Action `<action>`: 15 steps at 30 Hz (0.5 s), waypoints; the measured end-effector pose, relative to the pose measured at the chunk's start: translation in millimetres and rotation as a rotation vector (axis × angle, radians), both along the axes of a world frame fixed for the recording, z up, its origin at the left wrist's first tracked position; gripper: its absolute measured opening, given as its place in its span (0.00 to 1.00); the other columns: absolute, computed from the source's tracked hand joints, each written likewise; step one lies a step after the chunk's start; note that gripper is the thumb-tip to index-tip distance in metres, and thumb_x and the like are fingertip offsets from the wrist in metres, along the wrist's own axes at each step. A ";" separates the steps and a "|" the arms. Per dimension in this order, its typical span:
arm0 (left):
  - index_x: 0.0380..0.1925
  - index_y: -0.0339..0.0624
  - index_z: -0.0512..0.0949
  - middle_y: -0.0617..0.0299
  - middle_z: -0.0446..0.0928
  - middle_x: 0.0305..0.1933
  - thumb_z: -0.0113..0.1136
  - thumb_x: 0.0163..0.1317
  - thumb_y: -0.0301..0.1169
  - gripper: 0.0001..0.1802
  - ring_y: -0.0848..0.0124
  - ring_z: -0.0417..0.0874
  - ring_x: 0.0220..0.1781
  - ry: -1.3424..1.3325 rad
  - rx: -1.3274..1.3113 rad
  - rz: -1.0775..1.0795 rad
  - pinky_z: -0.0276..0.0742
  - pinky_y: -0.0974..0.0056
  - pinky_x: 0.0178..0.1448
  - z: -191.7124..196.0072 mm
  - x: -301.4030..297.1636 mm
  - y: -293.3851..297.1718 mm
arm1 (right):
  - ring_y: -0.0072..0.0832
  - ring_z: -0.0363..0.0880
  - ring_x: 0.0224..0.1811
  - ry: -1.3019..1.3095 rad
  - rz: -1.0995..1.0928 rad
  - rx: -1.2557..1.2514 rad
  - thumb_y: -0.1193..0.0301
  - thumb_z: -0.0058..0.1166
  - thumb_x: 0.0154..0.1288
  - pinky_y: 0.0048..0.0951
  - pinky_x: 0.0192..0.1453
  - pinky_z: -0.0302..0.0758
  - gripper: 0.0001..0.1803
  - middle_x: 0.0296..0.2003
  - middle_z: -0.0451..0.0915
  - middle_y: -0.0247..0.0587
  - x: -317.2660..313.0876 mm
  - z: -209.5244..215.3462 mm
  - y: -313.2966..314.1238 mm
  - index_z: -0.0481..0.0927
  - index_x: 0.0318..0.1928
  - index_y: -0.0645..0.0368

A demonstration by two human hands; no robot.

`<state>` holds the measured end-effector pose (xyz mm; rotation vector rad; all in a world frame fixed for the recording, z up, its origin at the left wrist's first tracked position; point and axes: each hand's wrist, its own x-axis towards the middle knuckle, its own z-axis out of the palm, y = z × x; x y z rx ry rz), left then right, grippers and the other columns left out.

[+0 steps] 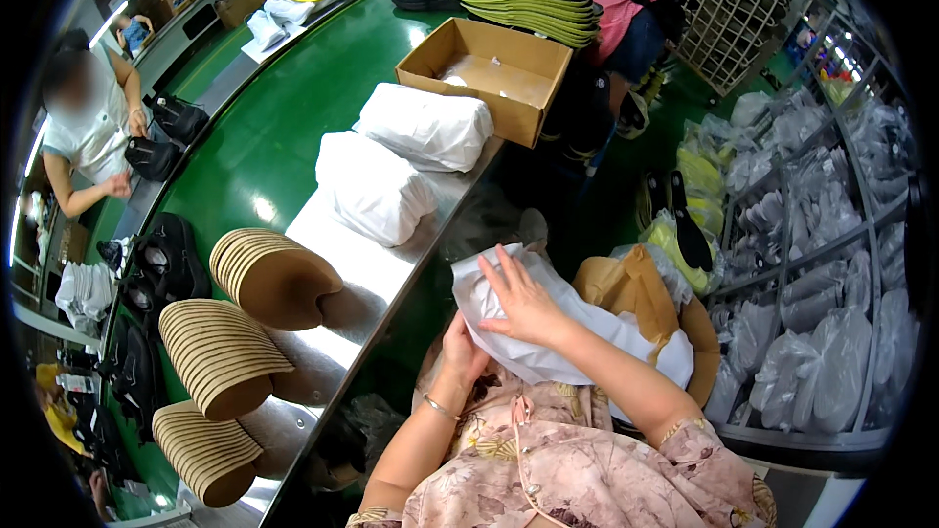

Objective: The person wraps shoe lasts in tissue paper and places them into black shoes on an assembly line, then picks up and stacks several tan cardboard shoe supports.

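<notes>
White wrapping paper (587,335) lies over my lap, its far end raised between my hands. My left hand (463,352) grips the paper's left edge, with some fingers hidden by it. Spread out, the fingers of my right hand (523,301) rest on top of the paper. Whether anything is inside the paper, I cannot tell. Two white paper-wrapped bundles (372,191) sit on the metal bench ahead. To the left stand three curved stacks of tan insole-like sheets (217,357).
An open cardboard box (484,73) stands past the bundles. Brown paper (626,288) lies right of my lap. A wire rack (782,186) holds bagged soles on the right. Black shoes (166,259) line the green conveyor (264,127). A co-worker (93,127) handles black shoes across it.
</notes>
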<state>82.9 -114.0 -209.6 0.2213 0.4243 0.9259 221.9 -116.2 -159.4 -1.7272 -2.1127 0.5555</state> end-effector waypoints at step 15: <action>0.55 0.32 0.65 0.53 0.69 0.57 0.47 0.67 0.38 0.23 0.60 0.71 0.58 0.137 -0.125 0.096 0.65 0.55 0.63 0.3 1.3 3.1 | 0.55 0.41 0.70 0.448 -0.113 -0.217 0.57 0.68 0.39 0.41 0.70 0.50 0.66 0.67 0.39 0.66 18.3 -4.6 5.3 0.31 0.69 0.60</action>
